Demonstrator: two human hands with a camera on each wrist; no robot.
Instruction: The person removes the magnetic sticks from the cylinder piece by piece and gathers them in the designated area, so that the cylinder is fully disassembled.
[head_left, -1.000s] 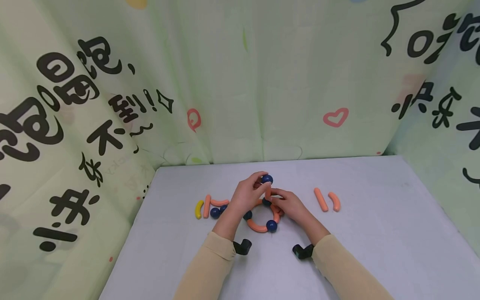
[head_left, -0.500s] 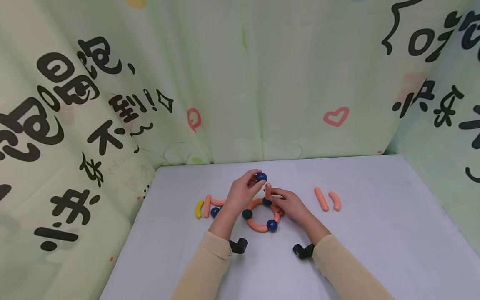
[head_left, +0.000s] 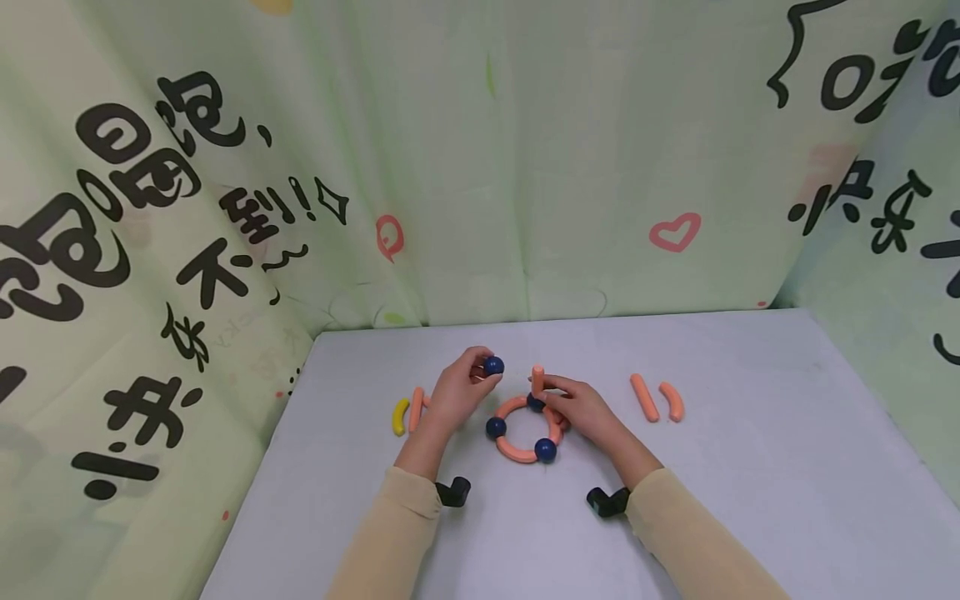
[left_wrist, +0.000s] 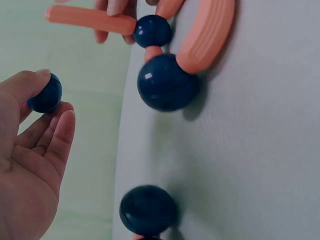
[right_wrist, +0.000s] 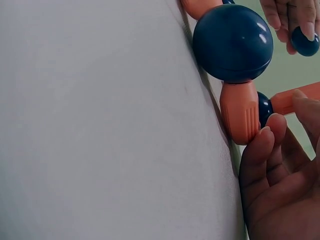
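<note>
My left hand [head_left: 459, 392] pinches a blue ball [head_left: 493, 366] between thumb and fingers, raised above the table; the left wrist view shows this ball [left_wrist: 46, 94] apart from everything else. A ring of curved orange rods [head_left: 517, 453] and blue balls [head_left: 546, 450] lies in the middle. From the blue ball [head_left: 535, 403] at its far side, a straight orange stick [head_left: 537, 379] stands up. The fingers of my right hand [head_left: 576, 410] hold this stick near its lower end, and in the right wrist view the thumb lies against the stick [right_wrist: 282, 102].
Left of the ring are a yellow curved piece [head_left: 399, 416] and an orange stick [head_left: 416, 408]; my left arm hides things beside them. A straight orange stick [head_left: 645, 397] and a curved one [head_left: 672, 402] lie at right. A printed curtain [head_left: 585, 167] hangs behind the white table [head_left: 750, 467].
My left hand has lifted the blue ball off the upright stick's top and carried it left and slightly down. The right hand has stayed at the stick, and the ring lies as before.
</note>
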